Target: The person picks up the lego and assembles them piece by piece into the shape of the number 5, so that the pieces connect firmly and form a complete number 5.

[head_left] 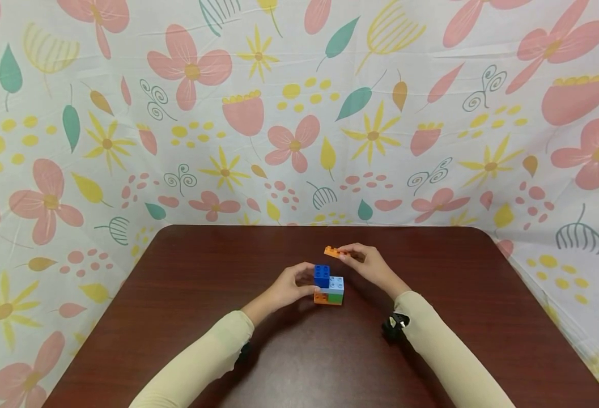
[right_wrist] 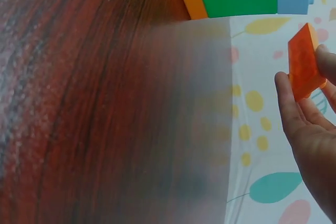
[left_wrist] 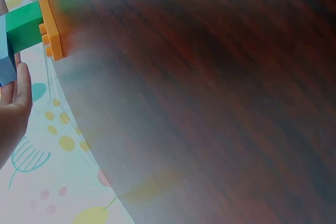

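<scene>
A small stack of toy building bricks stands on the table. An orange flat brick (head_left: 321, 297) is its base, with a green brick (head_left: 335, 297) on it. Over that lies a light blue brick (head_left: 337, 281), and a dark blue brick (head_left: 322, 275) tops the left side. My left hand (head_left: 288, 288) grips the stack from the left, thumb along the light blue brick; its far fingers are partly hidden. Raised behind the stack, my right hand (head_left: 365, 264) pinches a second orange flat brick (right_wrist: 303, 64) between thumb and fingers, apart from the stack.
The dark brown wooden table (head_left: 187, 294) has its far edge close to a flower-patterned cloth (head_left: 294, 85). A black strap-like device (head_left: 395, 326) is on the right wrist.
</scene>
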A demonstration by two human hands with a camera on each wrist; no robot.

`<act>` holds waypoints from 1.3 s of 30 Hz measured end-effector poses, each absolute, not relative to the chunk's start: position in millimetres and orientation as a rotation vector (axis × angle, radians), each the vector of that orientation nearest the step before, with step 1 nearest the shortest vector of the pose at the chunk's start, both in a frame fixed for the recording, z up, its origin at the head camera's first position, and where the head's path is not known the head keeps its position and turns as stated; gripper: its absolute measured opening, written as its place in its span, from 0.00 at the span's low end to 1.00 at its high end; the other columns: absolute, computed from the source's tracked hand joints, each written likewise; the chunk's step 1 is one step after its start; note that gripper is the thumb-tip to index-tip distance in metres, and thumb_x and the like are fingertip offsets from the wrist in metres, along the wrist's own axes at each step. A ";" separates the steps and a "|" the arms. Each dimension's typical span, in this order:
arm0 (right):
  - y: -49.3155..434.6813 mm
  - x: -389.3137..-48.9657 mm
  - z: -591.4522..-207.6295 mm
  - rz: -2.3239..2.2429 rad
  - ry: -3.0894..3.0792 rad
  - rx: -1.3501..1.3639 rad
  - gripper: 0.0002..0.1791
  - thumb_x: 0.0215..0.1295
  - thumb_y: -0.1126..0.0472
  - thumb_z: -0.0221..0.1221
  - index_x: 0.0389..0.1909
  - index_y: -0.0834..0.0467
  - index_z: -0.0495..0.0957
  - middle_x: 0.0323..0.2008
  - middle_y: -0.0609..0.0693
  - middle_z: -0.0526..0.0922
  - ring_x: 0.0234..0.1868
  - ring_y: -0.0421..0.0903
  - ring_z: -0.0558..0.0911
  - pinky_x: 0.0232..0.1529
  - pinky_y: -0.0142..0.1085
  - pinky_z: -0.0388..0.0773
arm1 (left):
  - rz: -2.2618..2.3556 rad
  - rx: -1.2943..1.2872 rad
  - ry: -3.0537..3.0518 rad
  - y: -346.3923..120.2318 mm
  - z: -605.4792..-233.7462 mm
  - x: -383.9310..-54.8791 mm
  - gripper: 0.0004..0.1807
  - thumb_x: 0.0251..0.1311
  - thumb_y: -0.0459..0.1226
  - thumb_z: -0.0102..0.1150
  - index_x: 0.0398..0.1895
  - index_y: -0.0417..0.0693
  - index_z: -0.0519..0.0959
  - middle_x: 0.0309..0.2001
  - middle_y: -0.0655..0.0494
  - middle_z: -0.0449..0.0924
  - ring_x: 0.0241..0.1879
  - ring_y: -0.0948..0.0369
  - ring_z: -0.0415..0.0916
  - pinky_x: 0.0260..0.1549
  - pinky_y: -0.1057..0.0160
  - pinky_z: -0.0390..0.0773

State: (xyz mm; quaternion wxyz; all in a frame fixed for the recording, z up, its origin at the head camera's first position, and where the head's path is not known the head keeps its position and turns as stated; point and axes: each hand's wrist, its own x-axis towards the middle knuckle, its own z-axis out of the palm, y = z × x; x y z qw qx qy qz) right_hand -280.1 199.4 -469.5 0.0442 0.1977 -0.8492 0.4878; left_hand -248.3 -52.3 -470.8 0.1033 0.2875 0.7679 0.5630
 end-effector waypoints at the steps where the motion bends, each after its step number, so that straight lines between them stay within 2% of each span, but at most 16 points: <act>1: 199.8 -279.5 -468.7 1.487 -2.593 0.610 0.16 0.66 0.54 0.60 0.51 0.57 0.81 0.47 0.54 0.82 0.45 0.49 0.80 0.49 0.46 0.78 | 1.665 0.845 2.265 -52.3 -473.1 -249.5 0.21 0.58 0.26 0.62 0.56 0.35 0.73 0.49 0.37 0.78 0.50 0.44 0.76 0.46 0.54 0.79; 5: 200.9 -277.5 -465.5 1.469 -2.577 0.636 0.14 0.67 0.56 0.60 0.50 0.57 0.81 0.47 0.53 0.82 0.44 0.48 0.79 0.49 0.43 0.78 | 1.669 0.820 2.269 -52.4 -475.9 -250.9 0.21 0.58 0.28 0.64 0.56 0.37 0.74 0.48 0.40 0.79 0.49 0.48 0.77 0.44 0.59 0.80; 9: 198.2 -269.7 -455.4 1.456 -2.550 0.691 0.14 0.67 0.62 0.59 0.51 0.62 0.80 0.46 0.57 0.81 0.43 0.51 0.79 0.48 0.47 0.78 | 1.661 0.800 2.271 -52.6 -474.7 -249.8 0.22 0.58 0.29 0.64 0.56 0.39 0.74 0.48 0.42 0.80 0.49 0.50 0.77 0.45 0.62 0.80; 16: 189.0 -244.9 -421.7 1.504 -2.515 0.765 0.13 0.66 0.68 0.59 0.50 0.67 0.80 0.47 0.60 0.80 0.44 0.52 0.80 0.46 0.41 0.80 | 1.669 0.791 2.267 -52.4 -475.4 -249.3 0.22 0.58 0.29 0.64 0.56 0.37 0.75 0.49 0.41 0.80 0.50 0.49 0.77 0.46 0.60 0.79; 22: 185.5 -232.7 -410.6 1.541 -2.498 0.796 0.13 0.65 0.67 0.60 0.49 0.65 0.80 0.47 0.58 0.79 0.47 0.52 0.79 0.51 0.49 0.77 | 1.693 0.814 2.253 -51.5 -479.1 -251.7 0.22 0.58 0.27 0.63 0.56 0.35 0.74 0.48 0.37 0.79 0.49 0.45 0.77 0.48 0.52 0.79; 27: 183.8 -225.1 -406.4 1.538 -2.501 0.835 0.13 0.65 0.67 0.60 0.49 0.64 0.80 0.47 0.57 0.79 0.48 0.52 0.78 0.52 0.48 0.77 | 1.691 0.831 2.258 -51.9 -468.7 -246.2 0.21 0.58 0.27 0.63 0.55 0.34 0.75 0.47 0.38 0.80 0.48 0.46 0.78 0.48 0.54 0.79; 32: 183.8 -222.7 -411.3 1.514 -2.499 0.882 0.13 0.63 0.69 0.61 0.49 0.64 0.80 0.47 0.58 0.79 0.49 0.53 0.78 0.52 0.50 0.77 | 1.671 0.865 2.258 -53.7 -443.7 -231.6 0.20 0.59 0.25 0.61 0.55 0.30 0.74 0.47 0.35 0.79 0.48 0.43 0.77 0.48 0.52 0.79; 36: 187.4 -229.3 -429.6 1.514 -2.491 0.902 0.15 0.62 0.69 0.62 0.50 0.61 0.81 0.48 0.56 0.78 0.50 0.54 0.77 0.52 0.54 0.75 | 1.658 0.849 2.266 -54.1 -442.8 -230.6 0.20 0.59 0.26 0.61 0.56 0.31 0.73 0.48 0.36 0.79 0.49 0.44 0.77 0.48 0.55 0.79; 39: 188.8 -230.3 -437.2 1.490 -2.504 0.904 0.15 0.63 0.66 0.62 0.51 0.57 0.81 0.48 0.52 0.78 0.50 0.50 0.77 0.52 0.52 0.76 | 1.660 0.842 2.272 -53.8 -443.0 -229.6 0.20 0.59 0.26 0.61 0.55 0.31 0.74 0.47 0.36 0.79 0.49 0.44 0.77 0.47 0.54 0.79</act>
